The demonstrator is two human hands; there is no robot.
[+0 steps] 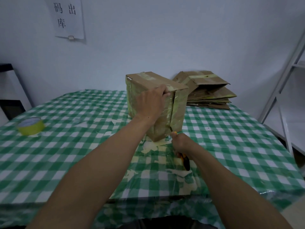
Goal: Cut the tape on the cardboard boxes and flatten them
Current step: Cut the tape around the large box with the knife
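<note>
- A box [156,103] stands on end at the centre of the frame, on a table [82,146] covered in a green-and-white checked cloth.
- The box's near face is wrapped in yellowish tape [177,106], with a vertical seam running down it right of the middle; the seam shows as a dark open slit.
- The left hand [151,103] lies against the near face, fingers curled over the upper edge of the box, gripping it there.
- The right hand [180,142], just below and right of the box's lower corner, is closed around a knife [185,161] with a yellow-and-black handle.
- The handle's back end sticks out below the hand toward the bottom of the frame; the tip points up at the lower end of the seam and seems to touch it, though the blade itself is too small to make out clearly.
- Right of the box, near the wall, lies a stack of flat boxes [209,90], well apart from both hands.
- A tape roll [31,126], yellow-green, sits at the left edge of the table.
- Scraps of tape residue mark the cloth below the box.
- A paper sign [69,19] with printed characters hangs on the wall in the upper left.
- A white shelf frame [287,83] stands along the right edge.
</note>
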